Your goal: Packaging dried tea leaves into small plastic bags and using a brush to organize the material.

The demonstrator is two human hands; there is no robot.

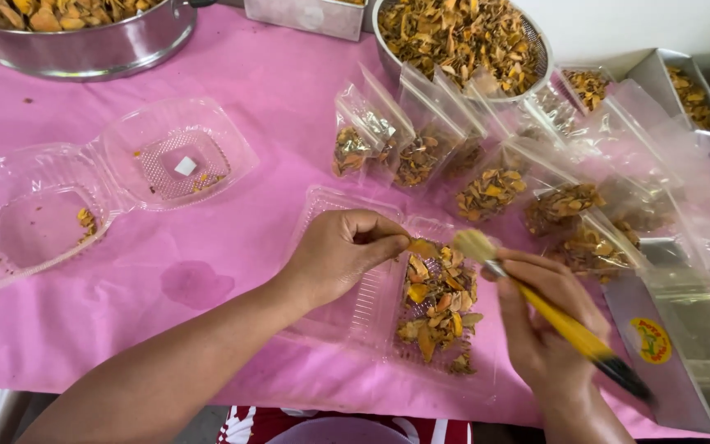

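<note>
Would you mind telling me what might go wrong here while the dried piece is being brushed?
The small dried piece pinched in the left hand might slip under the brush held by the right hand. Sweeping could also flick bits out of the open clamshell tray onto the pink cloth.

Over a desk (232, 238) draped in pink cloth, the left hand (340, 251) pinches an orange dried piece (422, 247) above an open clear plastic tray (371, 304) of dried pieces. The right hand (540, 321) grips a yellow-handled brush (552, 316), its bristles just beside that piece. Filled clear bags (486, 164) lie beyond.
</note>
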